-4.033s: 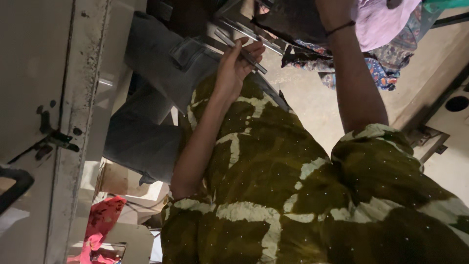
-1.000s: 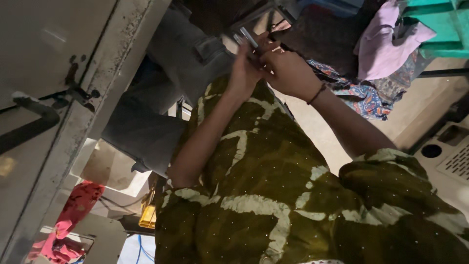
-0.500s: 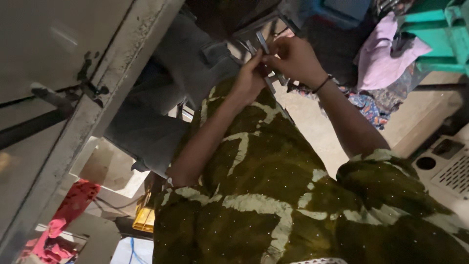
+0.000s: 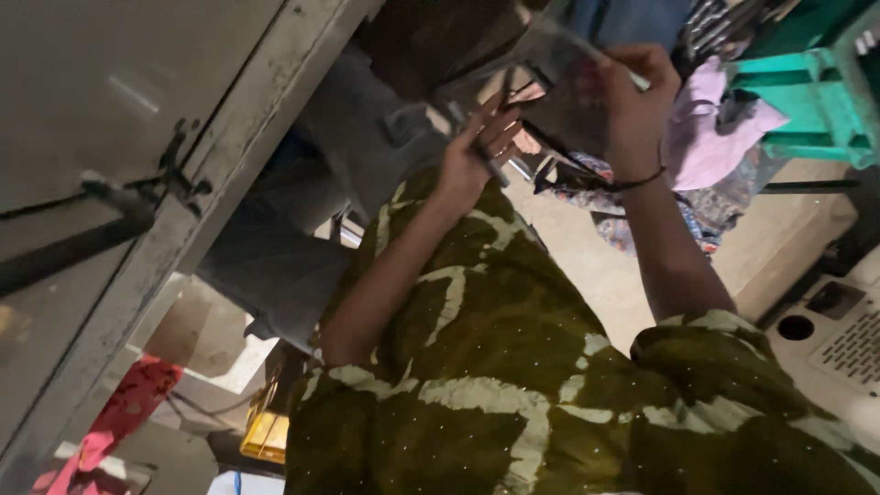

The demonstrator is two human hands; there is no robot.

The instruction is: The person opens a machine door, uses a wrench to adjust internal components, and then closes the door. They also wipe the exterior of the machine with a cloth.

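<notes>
The dark cloth (image 4: 568, 110), pinched by the right hand (image 4: 632, 92) fingers, should stay taut while the left hand (image 4: 477, 151), fingers closed on perhaps scissors (image 4: 500, 96), works slowly.

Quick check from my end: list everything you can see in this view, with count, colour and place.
Clear plastic sheet: one, see-through, top centre, held up by both hands.
Thin dark tool: one, kind unclear, in the left hand.
Cloth pile: several pieces, lilac and patterned blue, upper right on the floor.
Plastic stool: one, green, top right.
Metal door: one, grey, with dark latch, left side.
Red cloth: one, bottom left.
Yellow box: one, bottom centre-left.
White vented casing: one, right edge.
Left hand: grips tool, touches sheet.
Right hand: pinches sheet; dark wristband.
</notes>
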